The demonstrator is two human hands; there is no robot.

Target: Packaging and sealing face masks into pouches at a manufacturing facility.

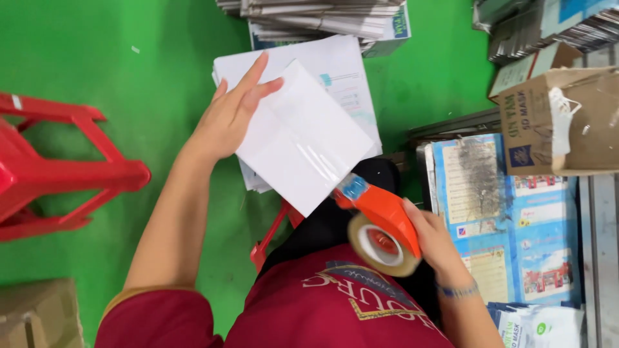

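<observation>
Closest to us is our dark red shirt [309, 309], filling the bottom of the view. Just above it our right hand [433, 240] is clenched around the handle of an orange tape dispenser [380, 222] carrying a roll of clear tape [380, 248]; its blue-tipped front end touches the lower right edge of a white package [303, 138]. That package is flat and rectangular, tilted like a diamond, with a strip of clear tape running across it toward the dispenser. Our left hand [229, 116] lies flat on its upper left edge, fingers straight and pointing up to the right, thumb beneath the corner, forearm stretched out from the lower left.

Under the package rests a stack of white sheets [335, 64] with faint blue print, and past its far edge a pile of folded printed cartons [322, 19]. The green floor [129, 51] offers open room to the upper left. A red plastic stool [51, 161] closes the left edge. On the right it is crowded: a blue printed flat carton [509, 219], a brown cardboard box [561, 122] with a dark blue square mark, and more stacked cartons [548, 26] above. White packets [541, 325] sit at the lower right corner.
</observation>
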